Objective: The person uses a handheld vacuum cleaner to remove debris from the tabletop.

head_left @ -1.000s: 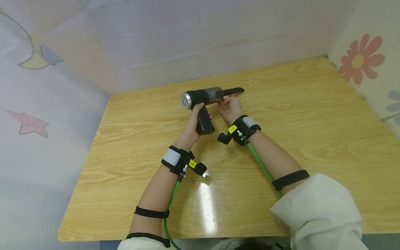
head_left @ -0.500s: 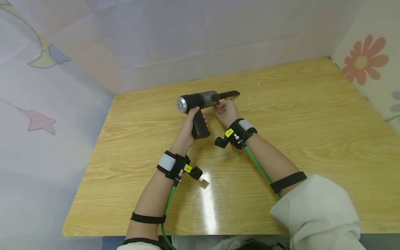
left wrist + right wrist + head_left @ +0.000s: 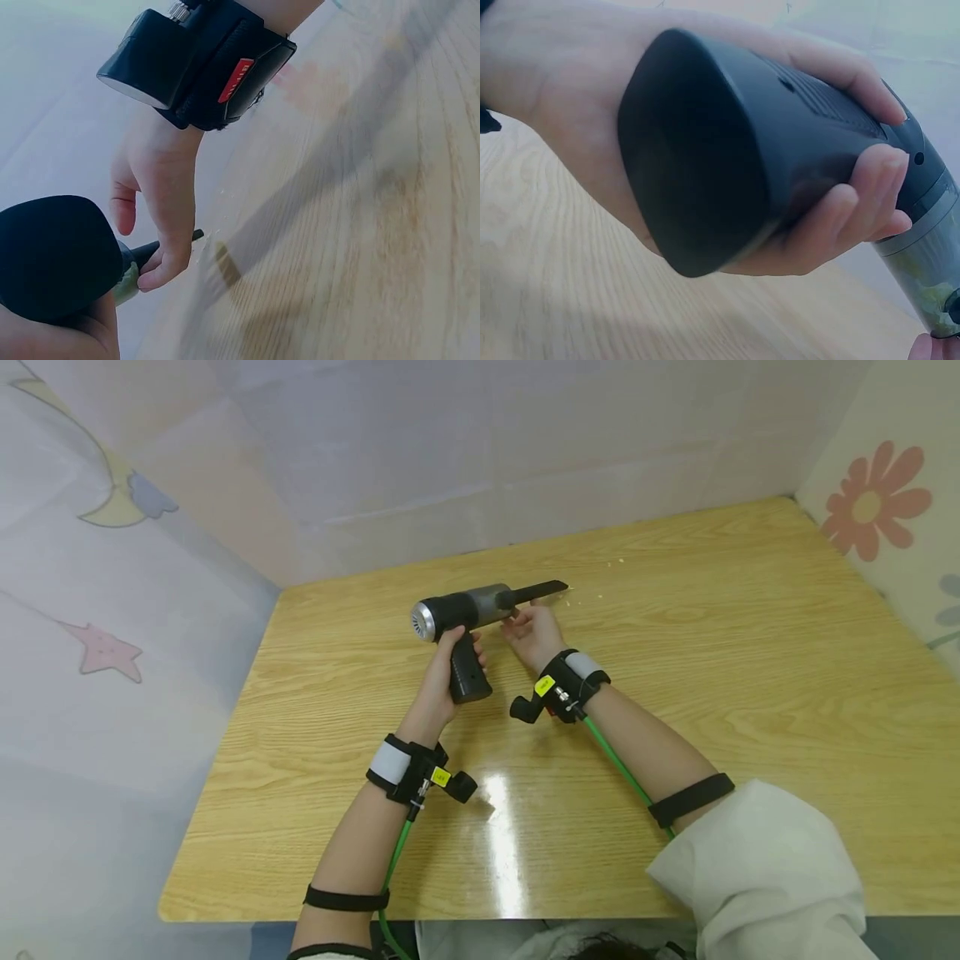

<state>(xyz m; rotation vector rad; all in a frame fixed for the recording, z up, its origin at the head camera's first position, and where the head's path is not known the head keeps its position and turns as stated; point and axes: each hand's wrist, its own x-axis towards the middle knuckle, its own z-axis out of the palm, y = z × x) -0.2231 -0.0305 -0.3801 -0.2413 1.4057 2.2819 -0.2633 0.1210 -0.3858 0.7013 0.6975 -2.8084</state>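
My left hand grips the black handle of a handheld vacuum cleaner, held slanting above the table. Its round silver-rimmed end faces left, and a narrow black nozzle points right. In the right wrist view, fingers wrap the handle, and pale yellow-green bits show inside the clear dust cup. My right hand is at the front underside of the cup, near the nozzle's base. In the left wrist view its thumb stands apart, while its fingertips partly hide behind the cup.
Small pale crumbs lie on the wooden table beyond and right of the nozzle tip. A pale patterned wall covering rises behind the table. Green cables run along both forearms from the wrist cameras.
The vacuum cleaner has shifted left and slightly toward me, held in my left hand. My right hand has moved along with it, and more crumbs show near the nozzle tip.
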